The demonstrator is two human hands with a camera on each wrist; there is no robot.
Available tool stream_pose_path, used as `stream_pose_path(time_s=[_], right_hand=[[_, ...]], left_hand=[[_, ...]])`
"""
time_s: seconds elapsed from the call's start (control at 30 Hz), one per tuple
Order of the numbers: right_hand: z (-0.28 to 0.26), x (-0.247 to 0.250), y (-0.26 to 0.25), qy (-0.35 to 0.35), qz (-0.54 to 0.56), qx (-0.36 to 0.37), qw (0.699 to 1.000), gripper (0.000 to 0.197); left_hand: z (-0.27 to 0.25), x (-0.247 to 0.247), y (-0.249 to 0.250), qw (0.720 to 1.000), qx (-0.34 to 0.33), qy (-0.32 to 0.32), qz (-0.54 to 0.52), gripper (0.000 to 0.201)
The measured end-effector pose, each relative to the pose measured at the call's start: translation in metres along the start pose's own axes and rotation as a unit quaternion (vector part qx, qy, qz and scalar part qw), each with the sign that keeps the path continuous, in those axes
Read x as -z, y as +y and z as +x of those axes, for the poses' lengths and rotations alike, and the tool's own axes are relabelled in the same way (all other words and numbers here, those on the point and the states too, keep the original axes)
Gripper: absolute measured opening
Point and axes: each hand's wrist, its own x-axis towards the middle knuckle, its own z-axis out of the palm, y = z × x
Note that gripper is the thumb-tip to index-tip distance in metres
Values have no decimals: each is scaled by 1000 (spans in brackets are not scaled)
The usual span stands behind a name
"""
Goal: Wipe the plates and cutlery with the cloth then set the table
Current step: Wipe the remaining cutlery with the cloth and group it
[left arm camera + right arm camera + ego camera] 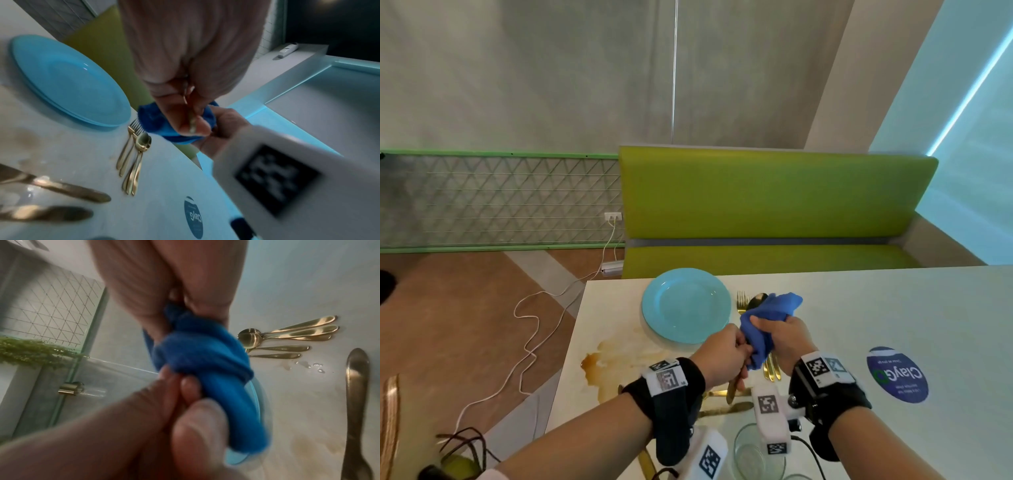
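My left hand (729, 353) grips the handle of a gold cutlery piece (732, 389); in the left wrist view the fingers pinch that handle (192, 121). My right hand (777, 334) holds the blue cloth (770, 313) bunched round the piece's other end, which is hidden inside the cloth (205, 356). Both hands are raised above the table, just right of the stacked light-blue plates (685, 305). Gold forks and spoons (134, 151) lie on the table under the hands. Two gold knives (68, 190) lie nearer to me.
A brown spill (602, 363) stains the white table (893, 308) left of the plates. A clear glass (753, 448) stands at the near edge, under the wrists. A round blue sticker (897, 373) is on the right. A green bench (774, 198) runs behind the table.
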Motion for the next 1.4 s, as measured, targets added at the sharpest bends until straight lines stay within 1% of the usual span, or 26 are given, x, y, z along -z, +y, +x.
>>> stream_pose_path(time_s=[0.03, 0.1, 0.13, 0.2, 0.27, 0.3, 0.37, 0.4, 0.47, 0.53, 0.6, 0.67, 0.73, 0.8, 0.87, 0.9, 0.93, 1.0, 1.03, 1.1, 1.17, 1.23, 1.3, 1.33, 1.4], right_hand=[[3, 0, -1, 33, -7, 1, 999, 29], [6, 1, -4, 81, -60, 10, 995, 24], [6, 2, -6, 95, -100, 19, 990, 27], [6, 6, -9, 109, -175, 30, 978, 41], [8, 10, -9, 88, -210, 25, 973, 43], [9, 11, -7, 62, -207, 20, 976, 40], [7, 11, -6, 12, -173, 14, 985, 26], [6, 12, -8, 9, -164, 16, 986, 24], [7, 15, -12, 44, -193, 35, 980, 31], [7, 17, -19, 98, -267, 65, 957, 42], [6, 20, -26, 141, -295, 95, 940, 43], [11, 30, -31, 174, -263, 100, 944, 45], [20, 40, -32, 165, -202, 79, 962, 53], [24, 44, -21, 100, -74, 44, 991, 53], [22, 39, -10, 36, 32, 23, 999, 42], [18, 36, -8, 6, 46, 18, 999, 37], [13, 31, -7, -24, 34, 14, 999, 33], [6, 24, -9, -66, 1, 17, 998, 30], [3, 22, -11, -71, -3, 19, 997, 30], [2, 22, -13, -50, 11, 28, 998, 28], [7, 22, -16, -18, 15, 29, 999, 28], [15, 26, -21, 20, 31, 26, 999, 29], [24, 32, -28, 49, 55, 24, 997, 29], [27, 35, -30, 52, 65, 26, 996, 30], [26, 33, -30, 37, 60, 31, 997, 36]], left_hand=[[-3, -3, 1, 1000, 4, -5, 8, 18], [-6, -6, 4, 1000, 13, -9, 21, 14], [-6, -6, 5, 1000, 18, -13, 21, 13], [-5, -5, 7, 999, 27, -22, 19, 12], [-4, -3, 8, 998, 33, -22, 39, 13], [-4, -3, 7, 998, 35, -19, 54, 13], [-3, -2, 6, 996, 34, -20, 75, 10], [-3, -3, 7, 996, 32, -24, 81, 8], [-2, -6, 8, 996, 27, -28, 75, 6], [2, -7, 12, 997, 23, -24, 74, 8], [5, -6, 12, 997, 25, -26, 74, 10], [7, -4, 9, 996, 28, -23, 77, 10], [8, -1, 7, 997, 28, -3, 67, 8], [12, 0, 10, 999, 25, 36, 20, 7], [17, 0, 17, 997, 14, 78, -19, 7], [20, 0, 20, 996, 4, 89, -24, 7], [20, -1, 23, 996, -8, 92, -14, 10], [19, -6, 24, 997, -30, 77, 8, 15], [18, -10, 24, 997, -37, 68, 6, 17], [17, -17, 26, 997, -42, 64, -23, 21], [17, -21, 26, 996, -27, 73, -53, 21], [16, -22, 25, 992, 7, 69, -105, 13], [12, -23, 23, 990, 43, 45, -125, 8], [9, -23, 24, 990, 52, 30, -126, 8], [8, -22, 27, 989, 53, 20, -133, 16]])
